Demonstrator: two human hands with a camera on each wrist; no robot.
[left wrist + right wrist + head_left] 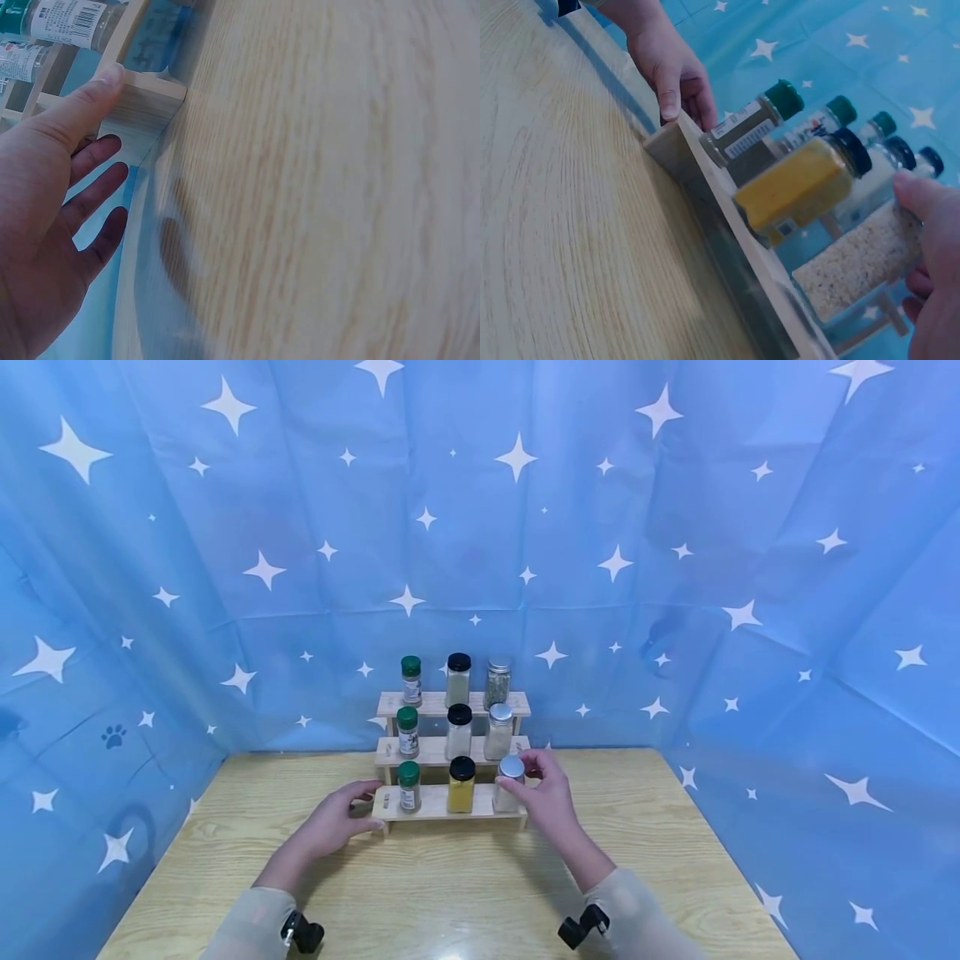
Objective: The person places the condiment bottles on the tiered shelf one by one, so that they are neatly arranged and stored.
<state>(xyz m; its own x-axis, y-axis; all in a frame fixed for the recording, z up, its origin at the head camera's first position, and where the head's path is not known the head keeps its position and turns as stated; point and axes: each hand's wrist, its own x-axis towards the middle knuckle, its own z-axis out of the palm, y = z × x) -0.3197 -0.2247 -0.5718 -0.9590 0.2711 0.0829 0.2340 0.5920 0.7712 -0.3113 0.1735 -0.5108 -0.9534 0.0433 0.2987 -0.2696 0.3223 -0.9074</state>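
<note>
A three-tier wooden spice rack (pixel 433 803) stands on the table with three jars on each step. My right hand (pixel 553 797) grips a silver-lidded jar of pale, speckled grains (pixel 859 262) near its top, at the right of the lowest step. The jar's base is at the shelf. At the other end, my left hand (pixel 330 822) holds the lowest step's left end, thumb on the front corner and fingers behind. Along that step stand a green-capped jar (pixel 409 789) and a black-capped jar of yellow powder (pixel 461 787).
The middle step has a green-capped jar (pixel 408 735), a black-capped jar (pixel 459 735) and a silver-lidded jar (pixel 498 735). Similar jars line the top step (pixel 390 702). Behind the wooden table (pixel 450 893) hangs a blue curtain (pixel 480 568) with white stars.
</note>
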